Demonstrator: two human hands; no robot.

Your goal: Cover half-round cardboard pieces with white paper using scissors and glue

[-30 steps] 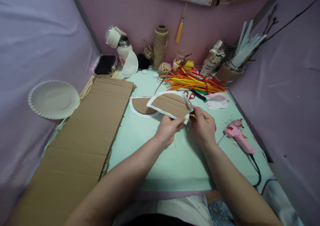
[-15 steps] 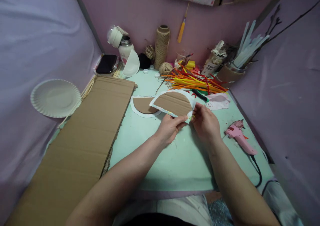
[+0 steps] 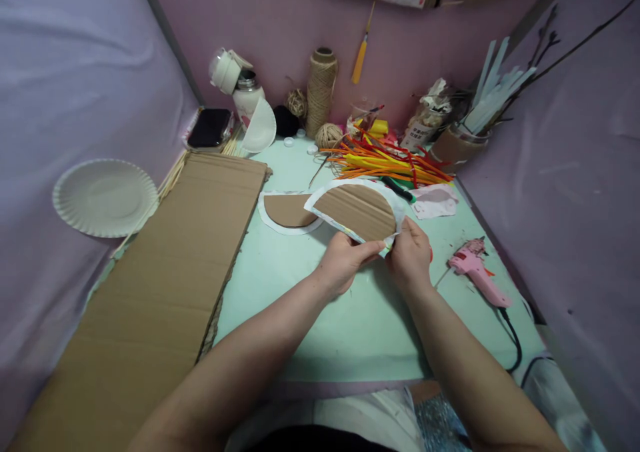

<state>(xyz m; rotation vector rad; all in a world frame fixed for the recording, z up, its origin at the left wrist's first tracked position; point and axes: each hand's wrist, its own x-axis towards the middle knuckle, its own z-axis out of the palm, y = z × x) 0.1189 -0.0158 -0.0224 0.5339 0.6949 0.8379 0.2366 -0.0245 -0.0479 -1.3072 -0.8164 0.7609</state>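
A half-circle of brown cardboard with a white paper border (image 3: 356,212) is raised above the table, tilted with its curved side away from me. My left hand (image 3: 345,262) pinches its straight lower edge, thumb on top. My right hand (image 3: 411,252) is closed at its right corner, fingers on the white border. A small red bit shows beside the right hand; I cannot make out what it is. Just behind and left lies a second bordered cardboard half-circle (image 3: 287,211), partly covered by the held one.
A large cardboard sheet (image 3: 165,259) covers the table's left side, beside a paper plate (image 3: 105,197). To the right lies a pink glue gun (image 3: 480,272) with its cord. Behind are orange, red and yellow pipe cleaners (image 3: 390,162), a twine spool (image 3: 321,92) and a bottle (image 3: 247,99).
The held half-circle has shifted slightly right and toward me. My right hand has moved lower and closed in on its corner, while a red bit now shows beside that hand.
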